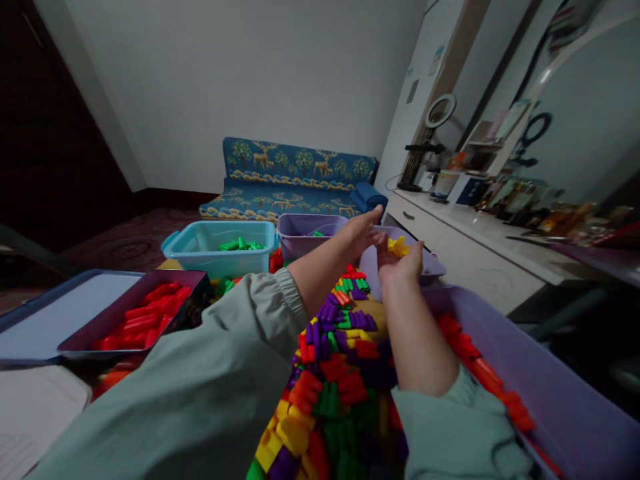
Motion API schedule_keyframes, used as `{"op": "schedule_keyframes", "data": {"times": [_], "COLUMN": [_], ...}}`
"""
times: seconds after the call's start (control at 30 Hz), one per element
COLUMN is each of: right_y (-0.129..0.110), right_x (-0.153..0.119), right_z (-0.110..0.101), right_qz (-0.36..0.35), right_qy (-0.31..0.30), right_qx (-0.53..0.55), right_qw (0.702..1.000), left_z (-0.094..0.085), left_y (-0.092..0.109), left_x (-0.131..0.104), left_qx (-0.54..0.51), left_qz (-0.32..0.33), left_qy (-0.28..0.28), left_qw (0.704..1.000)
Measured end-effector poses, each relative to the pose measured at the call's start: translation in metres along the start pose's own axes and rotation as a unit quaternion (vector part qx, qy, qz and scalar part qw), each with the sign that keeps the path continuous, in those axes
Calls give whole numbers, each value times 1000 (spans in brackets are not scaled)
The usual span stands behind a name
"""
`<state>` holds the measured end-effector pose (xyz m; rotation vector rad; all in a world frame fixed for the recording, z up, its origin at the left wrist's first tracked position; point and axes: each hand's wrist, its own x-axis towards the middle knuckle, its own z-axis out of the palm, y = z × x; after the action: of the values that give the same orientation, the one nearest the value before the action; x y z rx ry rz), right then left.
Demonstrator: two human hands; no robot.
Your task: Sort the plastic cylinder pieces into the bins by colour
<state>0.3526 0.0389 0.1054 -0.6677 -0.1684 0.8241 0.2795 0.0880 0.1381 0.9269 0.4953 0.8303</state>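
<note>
My left hand (361, 232) reaches across to the right, fingers stretched out and nothing visible in them. Just beside it, my right hand (400, 265) is cupped around a small cluster of yellow plastic building blocks (399, 247), which show between its thumb and fingers. Both hands are over a light purple bin (433, 267) at the far right. Below my forearms spreads a heap of mixed blocks (340, 373) in red, yellow, green and purple; my sleeves hide part of it.
A light blue bin (220, 260) with green blocks (241, 245) and a purple bin (305, 248) stand behind the heap. At left, a dark box (197, 300) holds red blocks (150, 317). A long purple bin (555, 387) with red pieces is at right, near a cluttered dresser (470, 257).
</note>
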Motion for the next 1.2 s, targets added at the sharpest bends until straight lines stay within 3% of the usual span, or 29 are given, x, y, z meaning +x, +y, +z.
{"op": "schedule_keyframes", "data": {"times": [0.1, 0.2, 0.3, 0.4, 0.47, 0.6, 0.63, 0.7, 0.83, 1.1, 1.2], "right_y": [-1, 13, 35, 57, 68, 76, 76, 76, 77, 82, 85], "right_x": [-6, -28, -45, -48, -46, -46, -47, -50, -55, -70, -72], "right_z": [-7, -22, -38, -50, -58, -70, -73, -77, -79, -70, -70], "right_qz": [45, 48, 31, -16, -65, -147, -157, -168, -158, -161, -156], "right_qy": [1, -46, -108, -183, -246, -350, -364, -380, -376, -357, -358], "right_qx": [36, -27, -175, -358, -498, -726, -753, -781, -815, -841, -842], "right_qw": [998, 997, 978, 916, 829, 574, 526, 466, 411, 373, 372], "left_z": [-25, -77, -130, -169, -184, -196, -196, -198, -204, -212, -213], "left_y": [-7, -16, -24, -31, -37, -50, -53, -57, -62, -66, -67], "left_x": [-11, -46, -89, -125, -142, -162, -164, -168, -169, -167, -166], "left_qx": [24, 142, 261, 341, 382, 451, 475, 519, 575, 604, 609], "left_qz": [22, 62, 83, 103, 132, 147, 147, 156, 183, 197, 199], "left_qy": [54, 68, 114, 157, 171, 158, 154, 151, 148, 134, 126], "left_qw": [998, 986, 955, 921, 899, 866, 854, 827, 783, 761, 757]}}
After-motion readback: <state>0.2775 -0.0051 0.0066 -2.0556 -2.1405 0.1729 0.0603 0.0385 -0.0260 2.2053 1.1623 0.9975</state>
